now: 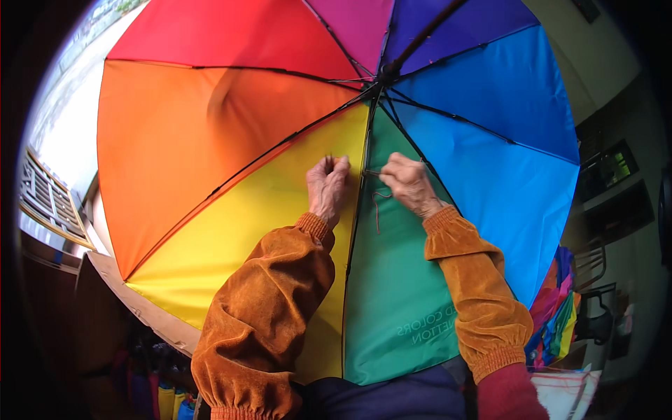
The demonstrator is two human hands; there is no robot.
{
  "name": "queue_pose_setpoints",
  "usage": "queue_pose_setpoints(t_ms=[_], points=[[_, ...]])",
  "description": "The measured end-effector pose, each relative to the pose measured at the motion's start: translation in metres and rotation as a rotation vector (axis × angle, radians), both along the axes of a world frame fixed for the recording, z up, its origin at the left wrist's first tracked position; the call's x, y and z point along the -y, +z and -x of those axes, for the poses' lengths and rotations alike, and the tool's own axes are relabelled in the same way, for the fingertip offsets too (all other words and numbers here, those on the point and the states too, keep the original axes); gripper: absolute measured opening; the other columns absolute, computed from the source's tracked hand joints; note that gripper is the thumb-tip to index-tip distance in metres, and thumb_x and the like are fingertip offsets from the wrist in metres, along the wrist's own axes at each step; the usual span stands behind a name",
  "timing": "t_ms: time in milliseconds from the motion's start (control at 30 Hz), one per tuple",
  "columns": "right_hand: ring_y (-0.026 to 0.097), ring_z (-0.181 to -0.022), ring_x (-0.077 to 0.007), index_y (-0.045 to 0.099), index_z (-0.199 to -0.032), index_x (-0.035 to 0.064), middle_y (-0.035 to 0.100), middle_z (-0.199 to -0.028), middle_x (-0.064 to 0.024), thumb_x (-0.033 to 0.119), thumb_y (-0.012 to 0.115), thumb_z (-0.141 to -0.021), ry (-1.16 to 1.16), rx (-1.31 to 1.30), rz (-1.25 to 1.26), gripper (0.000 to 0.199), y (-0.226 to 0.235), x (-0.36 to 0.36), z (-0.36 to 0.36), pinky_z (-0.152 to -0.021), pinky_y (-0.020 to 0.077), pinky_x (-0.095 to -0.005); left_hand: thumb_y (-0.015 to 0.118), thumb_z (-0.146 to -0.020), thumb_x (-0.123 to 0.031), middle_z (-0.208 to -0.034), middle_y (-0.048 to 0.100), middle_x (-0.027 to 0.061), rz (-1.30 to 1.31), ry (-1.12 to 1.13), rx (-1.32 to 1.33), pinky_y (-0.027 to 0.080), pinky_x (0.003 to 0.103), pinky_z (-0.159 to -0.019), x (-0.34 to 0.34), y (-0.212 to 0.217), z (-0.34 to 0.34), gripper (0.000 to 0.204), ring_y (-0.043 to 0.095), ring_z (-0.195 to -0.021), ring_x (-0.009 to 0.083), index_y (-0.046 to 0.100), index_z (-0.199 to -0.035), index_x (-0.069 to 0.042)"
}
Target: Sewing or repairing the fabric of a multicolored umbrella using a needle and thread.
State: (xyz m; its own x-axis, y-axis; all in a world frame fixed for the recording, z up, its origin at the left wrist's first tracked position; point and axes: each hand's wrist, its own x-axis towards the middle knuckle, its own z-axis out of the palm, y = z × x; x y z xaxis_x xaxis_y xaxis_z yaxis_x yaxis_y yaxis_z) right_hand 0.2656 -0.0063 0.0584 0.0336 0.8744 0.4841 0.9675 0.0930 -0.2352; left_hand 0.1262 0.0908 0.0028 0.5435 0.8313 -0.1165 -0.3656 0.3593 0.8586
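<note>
An open rainbow umbrella fills most of the view, its inner side, black ribs and dark shaft facing me. My left hand is closed in a pinch over the yellow panel, fingertips close together; whatever is in them is too small to name. Over the green panel, my right hand pinches a thin, dark, stick-like piece that points left to the rib between yellow and green. A loose pinkish thread hangs just below the right hand. Where its ends lead is unclear.
A cardboard edge runs under the umbrella at lower left. Folded colourful fabric lies at right beside a dark chair. More coloured items sit low at left. A metal grille stands at far left.
</note>
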Motion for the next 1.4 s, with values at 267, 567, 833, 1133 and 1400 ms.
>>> queue_pose_setpoints(t_ms=[267,567,833,1133,1400], points=[[0.039,-0.046,-0.011,0.056,-0.087,0.0078,0.055,-0.071,-0.0059,0.013,0.058,-0.085,0.046,-1.88,-0.616,0.005,0.034,0.092,-0.025,-0.046,0.0327,-0.0255,0.067,-0.075,-0.019,-0.057,0.046,-0.0034,-0.373,-0.109,-0.24,0.032,0.02,-0.041,-0.007,-0.006,0.005,0.022,0.041,-0.046,0.0046,0.051,-0.068,-0.007],[0.047,-0.046,-0.0081,0.06,-0.075,-0.0016,0.051,-0.058,-0.0024,0.005,0.054,-0.073,-0.472,-1.076,-0.295,0.009,0.052,0.091,-0.018,-0.044,0.0398,-0.0228,0.058,-0.081,-0.018,-0.052,0.04,-0.0047,0.001,-0.206,-0.048,0.023,0.02,-0.036,0.005,0.013,0.025,0.023,0.032,-0.04,0.0034,0.048,-0.063,-0.007],[0.046,-0.045,-0.0209,0.049,-0.06,-0.006,0.043,-0.05,-0.0156,-0.001,0.047,-0.067,-0.289,-0.155,0.274,0.008,-0.018,-0.017,0.038,-0.046,0.0379,-0.036,0.054,-0.082,-0.015,-0.051,0.037,-0.0046,0.178,-0.183,-0.048,0.019,0.02,-0.035,0.009,0.019,0.018,0.023,0.029,-0.038,0.0032,0.046,-0.062,-0.006],[0.052,-0.055,-0.0334,0.047,-0.061,-0.0045,0.05,-0.06,-0.0185,-0.004,0.047,-0.067,-0.107,-0.378,0.224,0.007,-0.016,-0.017,0.04,-0.051,0.0411,-0.0392,0.053,-0.083,-0.013,-0.053,0.041,-0.002,0.2,-0.092,-0.057,0.021,0.02,-0.035,0.008,0.017,0.016,0.021,0.031,-0.039,0.0045,0.048,-0.064,-0.005],[0.055,-0.063,-0.0325,0.055,-0.072,-0.0032,0.055,-0.068,-0.0164,-0.005,0.049,-0.07,-0.063,-0.32,0.017,0.006,-0.026,-0.023,0.035,-0.056,0.0433,-0.0372,0.054,-0.082,-0.016,-0.053,0.04,-0.0024,0.14,-0.113,-0.062,0.022,0.02,-0.036,0.008,0.018,0.011,0.019,0.031,-0.04,0.0043,0.05,-0.067,-0.006]])
